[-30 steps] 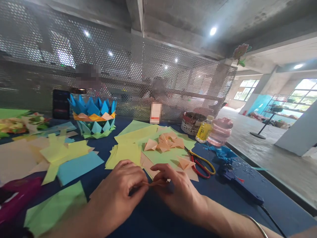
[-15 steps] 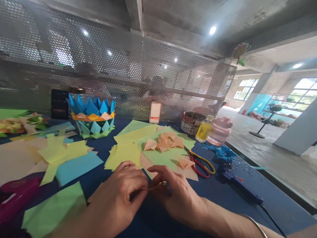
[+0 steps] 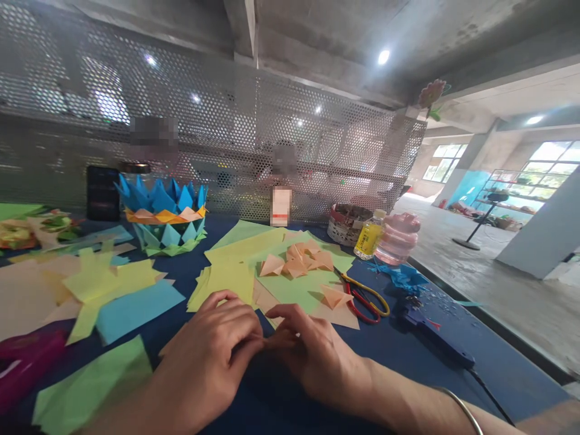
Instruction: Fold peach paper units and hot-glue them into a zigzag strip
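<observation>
Blue tabletop [image 3: 389, 356], left hand [image 3: 212, 353] and right hand [image 3: 312, 356] touching, fingers [image 3: 235, 323] together; yellow bottle [image 3: 368, 238], label illegible.

The far side of the dark blue table top [image 3: 385, 344] is closed off by a grey perforated metal screen [image 3: 226, 139], above which a bare grey concrete ceiling [image 3: 335, 30] with a round white ceiling lamp [image 3: 383, 57] is seen. To the right a pale concrete floor [image 3: 512, 296] is lit by daylight from large multi-pane windows [image 3: 550, 172], and a turquoise wall panel [image 3: 466, 187] and a slanted white wall [image 3: 544, 235] are seen near a black floor stand [image 3: 464, 244].
</observation>
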`<action>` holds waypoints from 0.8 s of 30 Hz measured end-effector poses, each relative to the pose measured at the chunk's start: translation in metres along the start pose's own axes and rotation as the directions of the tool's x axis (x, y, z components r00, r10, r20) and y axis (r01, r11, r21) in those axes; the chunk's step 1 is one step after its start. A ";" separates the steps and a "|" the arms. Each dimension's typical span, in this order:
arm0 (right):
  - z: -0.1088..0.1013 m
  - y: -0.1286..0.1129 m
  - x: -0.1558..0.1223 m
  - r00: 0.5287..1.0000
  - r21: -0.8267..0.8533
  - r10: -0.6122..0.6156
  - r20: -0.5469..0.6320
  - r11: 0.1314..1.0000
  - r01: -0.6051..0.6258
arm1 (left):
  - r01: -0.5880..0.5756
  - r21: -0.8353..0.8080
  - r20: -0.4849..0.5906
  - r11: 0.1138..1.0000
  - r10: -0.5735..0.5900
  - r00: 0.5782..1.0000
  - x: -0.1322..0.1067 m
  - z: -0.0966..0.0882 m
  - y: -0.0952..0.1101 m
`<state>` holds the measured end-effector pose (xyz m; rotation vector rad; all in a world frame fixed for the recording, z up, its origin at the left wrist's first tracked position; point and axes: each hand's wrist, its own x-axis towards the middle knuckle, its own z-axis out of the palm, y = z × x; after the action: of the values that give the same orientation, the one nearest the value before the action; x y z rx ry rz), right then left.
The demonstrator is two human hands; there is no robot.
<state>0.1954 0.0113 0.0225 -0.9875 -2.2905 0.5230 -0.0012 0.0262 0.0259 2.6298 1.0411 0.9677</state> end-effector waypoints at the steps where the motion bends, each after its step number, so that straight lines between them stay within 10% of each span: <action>1: 0.000 0.000 0.000 1.000 -0.005 0.013 -0.003 1.000 -0.013 | 0.002 -0.001 -0.001 1.000 -0.002 1.000 0.000 0.000 0.000; 24: -0.018 -0.006 0.007 0.981 -0.054 0.187 -0.052 0.980 -0.190 | 0.225 0.228 0.160 0.947 -0.264 0.951 0.002 0.003 -0.016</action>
<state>0.2004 0.0151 0.0419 -1.2409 -2.1941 0.5070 -0.0076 0.0397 0.0187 2.5985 1.4460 0.5722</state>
